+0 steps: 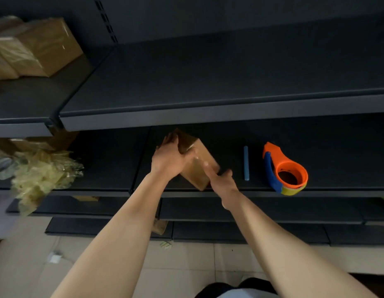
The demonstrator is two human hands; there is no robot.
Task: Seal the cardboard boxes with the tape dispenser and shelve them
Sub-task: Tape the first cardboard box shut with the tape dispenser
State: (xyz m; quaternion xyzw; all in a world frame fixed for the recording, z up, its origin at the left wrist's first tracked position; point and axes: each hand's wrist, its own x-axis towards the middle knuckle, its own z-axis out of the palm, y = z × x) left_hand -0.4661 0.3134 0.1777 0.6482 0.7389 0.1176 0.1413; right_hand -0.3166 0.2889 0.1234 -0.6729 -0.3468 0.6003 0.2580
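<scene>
The left hand (167, 158) grips the apparently light, stiff cardboard box (193, 177) at its far end; the right hand (221, 180) presses it, fingers straight.

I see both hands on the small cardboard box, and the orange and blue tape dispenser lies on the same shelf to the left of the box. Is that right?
Not quite. The head view shows the tape dispenser lying to the right of the cardboard box, beyond a blue stick. The rest holds: the left hand and right hand are both on the box, on the same shelf.
</scene>
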